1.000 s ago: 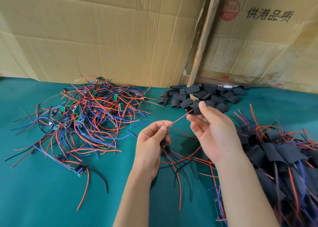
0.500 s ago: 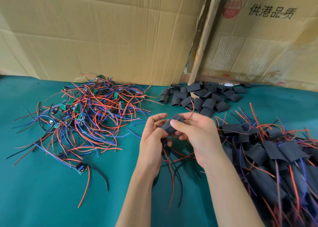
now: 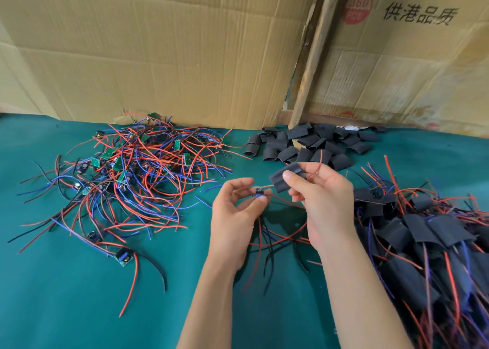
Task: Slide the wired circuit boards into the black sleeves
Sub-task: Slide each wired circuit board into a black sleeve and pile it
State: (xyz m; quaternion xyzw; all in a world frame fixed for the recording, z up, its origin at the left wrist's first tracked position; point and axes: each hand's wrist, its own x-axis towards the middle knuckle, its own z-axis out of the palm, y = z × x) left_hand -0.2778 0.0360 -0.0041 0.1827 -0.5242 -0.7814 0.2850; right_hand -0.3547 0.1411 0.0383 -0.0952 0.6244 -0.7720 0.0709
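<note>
Board point(image 3: 258, 191) pinched in left hand point(image 3: 235, 213) above the mat point(image 3: 66, 295), its red wire point(image 3: 316, 165) threaded through the sleeve point(image 3: 287, 177) gripped by right hand point(image 3: 321, 198) at 2 o'clock, loose boards point(image 3: 137, 174) at 9, sleeves pile point(image 3: 307, 143) at 12, finished pile point(image 3: 428, 243) at 4.

A tangle of wired boards point(image 3: 137, 179) is covering the counter point(image 3: 66, 309) on the left, and sleeved boards point(image 3: 428, 243) are piling up on the right. Loose black sleeves point(image 3: 307, 145) are lying at the back, before the cardboard wall point(image 3: 158, 52). Bare green cloth is lying open at the near left, beside one stray board point(image 3: 122, 256).
</note>
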